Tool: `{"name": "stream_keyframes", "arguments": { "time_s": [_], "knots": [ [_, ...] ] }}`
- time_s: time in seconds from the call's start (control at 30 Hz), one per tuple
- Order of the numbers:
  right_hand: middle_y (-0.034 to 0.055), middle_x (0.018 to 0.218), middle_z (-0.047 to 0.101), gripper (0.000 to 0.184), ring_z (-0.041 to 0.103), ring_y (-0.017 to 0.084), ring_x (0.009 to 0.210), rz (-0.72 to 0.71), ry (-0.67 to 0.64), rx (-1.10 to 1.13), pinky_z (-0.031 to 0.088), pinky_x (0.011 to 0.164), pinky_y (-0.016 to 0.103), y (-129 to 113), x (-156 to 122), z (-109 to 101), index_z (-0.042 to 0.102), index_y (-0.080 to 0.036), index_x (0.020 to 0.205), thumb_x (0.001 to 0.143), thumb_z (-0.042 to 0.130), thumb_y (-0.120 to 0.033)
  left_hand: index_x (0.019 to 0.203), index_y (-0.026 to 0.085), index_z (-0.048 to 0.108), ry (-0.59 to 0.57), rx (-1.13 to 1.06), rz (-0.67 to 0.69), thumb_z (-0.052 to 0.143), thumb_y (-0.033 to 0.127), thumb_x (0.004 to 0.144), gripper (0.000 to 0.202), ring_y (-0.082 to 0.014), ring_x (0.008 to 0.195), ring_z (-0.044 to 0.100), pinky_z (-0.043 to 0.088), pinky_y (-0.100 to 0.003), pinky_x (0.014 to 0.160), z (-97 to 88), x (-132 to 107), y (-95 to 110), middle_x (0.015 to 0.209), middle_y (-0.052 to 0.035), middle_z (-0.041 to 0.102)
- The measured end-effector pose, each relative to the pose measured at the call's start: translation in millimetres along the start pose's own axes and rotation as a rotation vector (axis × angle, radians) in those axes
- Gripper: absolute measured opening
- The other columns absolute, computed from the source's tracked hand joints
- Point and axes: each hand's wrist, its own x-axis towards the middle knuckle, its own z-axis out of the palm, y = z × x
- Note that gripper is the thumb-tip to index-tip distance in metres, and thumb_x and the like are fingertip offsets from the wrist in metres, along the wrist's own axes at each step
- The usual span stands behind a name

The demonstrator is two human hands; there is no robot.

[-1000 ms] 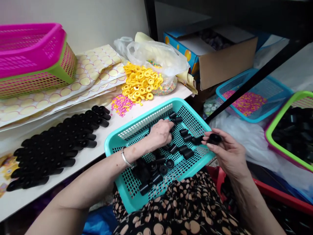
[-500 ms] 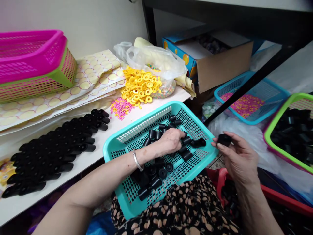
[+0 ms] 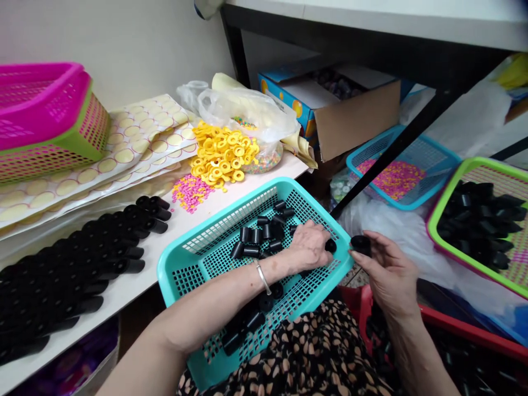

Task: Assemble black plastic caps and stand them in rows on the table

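Observation:
A teal mesh basket (image 3: 193, 250) rests on my lap against the table edge, with several short black plastic tubes (image 3: 256, 235) loose in it. My left hand (image 3: 309, 247) reaches into the basket's right side, fingers curled over black tubes near the rim. Just outside that rim, my right hand (image 3: 388, 272) pinches one black tube (image 3: 360, 243) between thumb and fingertips.
Rows of black tubes (image 3: 82, 258) lie on the white table beside sticker sheets (image 3: 136, 137), yellow rings (image 3: 220, 154) and pink beads (image 3: 190, 191). Stacked pink and green baskets (image 3: 45, 121) sit far left. At the right are a green basket of black tubes (image 3: 482, 217), a blue basket (image 3: 412, 165) and a cardboard box (image 3: 346, 110).
My left hand has slid rightward across the basket toward its right rim. The right hand, still pinching its tube, stays beside the rim. The camera view has shifted right.

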Motion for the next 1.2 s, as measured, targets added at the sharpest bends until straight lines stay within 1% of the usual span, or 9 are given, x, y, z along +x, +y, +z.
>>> {"name": "stream_keyframes", "arguments": {
  "time_s": [0.13, 0.23, 0.3, 0.5, 0.63, 0.83, 0.93, 1.1, 1.2],
  "knots": [
    [0.0047, 0.108, 0.066, 0.045, 0.062, 0.021, 0.101, 0.004, -0.033, -0.012, 0.052, 0.092, 0.039, -6, -2, 2, 0.063, -0.024, 0.110, 0.067, 0.077, -0.021, 0.086, 0.016, 0.067, 0.044, -0.444, -0.119, 0.064, 0.024, 0.066, 0.022, -0.0214, 0.083, 0.054, 0.045, -0.034, 0.076, -0.1, 2, 0, 0.083, -0.0050, 0.064],
    [0.0040, 0.105, 0.067, 0.043, 0.063, 0.020, 0.098, -0.005, -0.010, 0.014, 0.051, 0.091, 0.038, -8, -2, 1, 0.064, -0.024, 0.109, 0.068, 0.077, -0.021, 0.091, 0.014, 0.065, 0.111, -0.932, -0.232, 0.066, 0.025, 0.065, 0.028, -0.0147, 0.071, 0.056, 0.045, -0.027, 0.066, -21.0, -4, -10, 0.082, -0.0032, 0.064],
    [0.0042, 0.104, 0.067, 0.043, 0.064, 0.020, 0.094, -0.009, 0.019, 0.032, 0.052, 0.090, 0.039, -7, -1, 2, 0.064, -0.024, 0.109, 0.068, 0.077, -0.022, 0.091, 0.013, 0.063, 0.181, -0.999, -0.260, 0.067, 0.024, 0.064, 0.029, -0.0134, 0.070, 0.056, 0.044, -0.026, 0.065, -40.2, -10, -24, 0.083, -0.0026, 0.063],
    [0.0043, 0.103, 0.068, 0.042, 0.065, 0.019, 0.092, 0.004, -0.009, 0.064, 0.053, 0.088, 0.038, -4, 0, 9, 0.064, -0.023, 0.109, 0.069, 0.076, -0.021, 0.083, 0.018, 0.066, 0.036, -0.204, -0.117, 0.059, 0.009, 0.056, 0.029, -0.0208, 0.084, 0.054, 0.041, -0.034, 0.078, -66.4, -21, -52, 0.085, -0.0035, 0.062],
    [0.0033, 0.103, 0.067, 0.041, 0.064, 0.018, 0.094, -0.009, -0.028, 0.051, 0.053, 0.088, 0.035, -3, -2, 10, 0.064, -0.023, 0.109, 0.070, 0.075, -0.019, 0.082, 0.017, 0.065, -0.081, 0.097, 0.268, 0.052, 0.011, 0.068, 0.020, -0.0221, 0.090, 0.052, 0.039, -0.036, 0.087, -37.8, -12, -29, 0.088, -0.0059, 0.063],
    [0.0041, 0.110, 0.064, 0.043, 0.061, 0.020, 0.103, -0.059, -0.100, 0.015, 0.050, 0.091, 0.036, -7, -4, 9, 0.063, -0.024, 0.112, 0.071, 0.074, -0.017, 0.079, 0.013, 0.062, -0.114, 0.331, 0.191, 0.053, 0.011, 0.071, 0.013, -0.0289, 0.099, 0.049, 0.040, -0.043, 0.084, 0.2, 0, -15, 0.092, -0.0119, 0.063],
    [0.0032, 0.109, 0.061, 0.039, 0.059, 0.018, 0.102, -0.180, -0.206, -0.110, 0.048, 0.091, 0.034, -16, -3, 10, 0.062, -0.026, 0.111, 0.075, 0.071, -0.016, 0.081, 0.014, 0.060, -0.036, 0.017, 0.149, 0.060, 0.015, 0.070, 0.011, -0.0238, 0.091, 0.051, 0.042, -0.037, 0.080, -12.0, -5, -20, 0.087, -0.0071, 0.061],
    [0.0032, 0.111, 0.058, 0.035, 0.056, 0.017, 0.102, -0.388, -0.361, -0.327, 0.044, 0.093, 0.034, -30, 2, 19, 0.060, -0.028, 0.113, 0.081, 0.064, -0.014, 0.084, 0.014, 0.056, -0.040, -0.964, -0.043, 0.072, 0.018, 0.064, 0.025, -0.0094, 0.065, 0.048, 0.040, -0.022, 0.062, -43.1, -27, -16, 0.072, 0.0029, 0.054],
    [0.0034, 0.112, 0.057, 0.036, 0.056, 0.017, 0.103, -0.427, -0.403, -0.334, 0.044, 0.093, 0.033, -34, 3, 25, 0.059, -0.028, 0.115, 0.082, 0.063, -0.014, 0.084, 0.012, 0.058, -0.036, -1.216, -0.127, 0.077, 0.018, 0.060, 0.031, -0.0074, 0.062, 0.049, 0.040, -0.021, 0.060, -49.7, -39, -13, 0.069, 0.0033, 0.055]
  ]
}}
